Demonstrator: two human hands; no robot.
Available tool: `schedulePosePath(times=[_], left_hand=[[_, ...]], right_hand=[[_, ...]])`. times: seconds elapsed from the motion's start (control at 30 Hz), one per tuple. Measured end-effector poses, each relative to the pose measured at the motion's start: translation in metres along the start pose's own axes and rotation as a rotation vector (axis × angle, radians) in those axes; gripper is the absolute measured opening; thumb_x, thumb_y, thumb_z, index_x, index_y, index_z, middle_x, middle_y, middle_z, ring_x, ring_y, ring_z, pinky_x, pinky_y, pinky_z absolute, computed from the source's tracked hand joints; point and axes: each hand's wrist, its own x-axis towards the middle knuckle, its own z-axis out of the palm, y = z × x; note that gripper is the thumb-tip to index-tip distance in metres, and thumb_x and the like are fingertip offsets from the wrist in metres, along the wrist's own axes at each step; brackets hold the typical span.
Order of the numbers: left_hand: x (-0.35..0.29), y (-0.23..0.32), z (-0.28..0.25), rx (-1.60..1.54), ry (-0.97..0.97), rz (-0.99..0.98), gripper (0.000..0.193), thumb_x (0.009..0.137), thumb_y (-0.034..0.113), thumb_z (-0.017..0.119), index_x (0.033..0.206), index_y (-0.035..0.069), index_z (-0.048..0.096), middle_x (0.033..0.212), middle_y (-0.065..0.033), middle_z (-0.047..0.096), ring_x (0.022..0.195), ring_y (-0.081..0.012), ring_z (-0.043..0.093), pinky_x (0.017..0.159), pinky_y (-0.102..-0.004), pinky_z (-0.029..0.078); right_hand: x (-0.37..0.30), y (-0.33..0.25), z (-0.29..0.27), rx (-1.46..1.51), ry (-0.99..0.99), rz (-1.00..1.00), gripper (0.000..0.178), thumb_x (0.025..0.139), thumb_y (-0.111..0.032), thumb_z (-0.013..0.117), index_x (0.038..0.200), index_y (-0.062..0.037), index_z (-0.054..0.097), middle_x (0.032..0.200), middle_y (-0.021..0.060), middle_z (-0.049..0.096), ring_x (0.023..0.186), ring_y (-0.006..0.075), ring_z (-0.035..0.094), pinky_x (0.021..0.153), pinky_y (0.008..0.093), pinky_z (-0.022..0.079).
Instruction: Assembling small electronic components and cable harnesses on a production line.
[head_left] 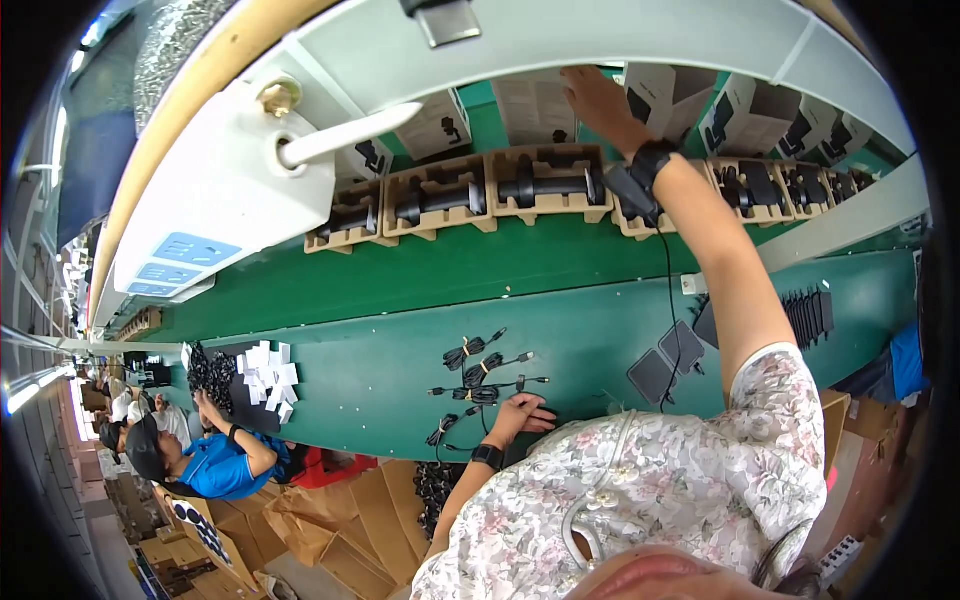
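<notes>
My left hand (519,416) rests at the near edge of the green bench, its fingers stretched out. Just beyond it lie several bundled black cables (478,371). With the arm stretched far forward, my right hand (603,108) reaches over the row of trays. Its fingers are extended beside the edge of an upright light-coloured box (535,108); a firm grip on it does not show. Under the right wrist is a brown moulded tray (633,228), partly covered by a dark device strapped to that wrist (632,188), from which a thin black cord runs down.
More moulded trays (437,222) holding black parts line the green belt (400,285). Flat black panels (653,376) lie right of the cables. A white socket housing (230,190) and a white bar hang overhead. A co-worker in blue (215,465) sits left, by white pieces (267,377).
</notes>
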Motion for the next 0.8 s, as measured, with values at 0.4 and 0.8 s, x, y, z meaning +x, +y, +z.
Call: schedulePosePath(times=[0.4,0.8], left_hand=[[-0.001,-0.006,0.006,0.042,0.021,-0.004,0.020,0.094,0.018,0.043,0.104,0.002,0.048,0.093,-0.0202,0.064,0.074,-0.0275,0.066,0.064,-0.0313,0.055],[0.004,0.010,0.003,0.034,0.022,-0.110,0.023,0.093,0.022,0.046,0.104,0.002,0.050,0.090,-0.0215,0.064,0.074,-0.0321,0.066,0.062,-0.0346,0.055]], right_hand=[[0.036,-0.034,-0.028,-0.134,-0.853,0.127,0.033,0.084,-0.014,0.048,0.116,-0.0057,0.048,0.111,0.0130,0.055,0.110,0.0278,0.048,0.096,0.0532,0.030],[-0.182,-0.039,-0.053,0.299,-0.127,0.183,0.021,0.079,-0.005,0.055,0.100,-0.0067,0.054,0.105,0.0099,0.053,0.100,0.0290,0.050,0.085,0.0381,0.039]])
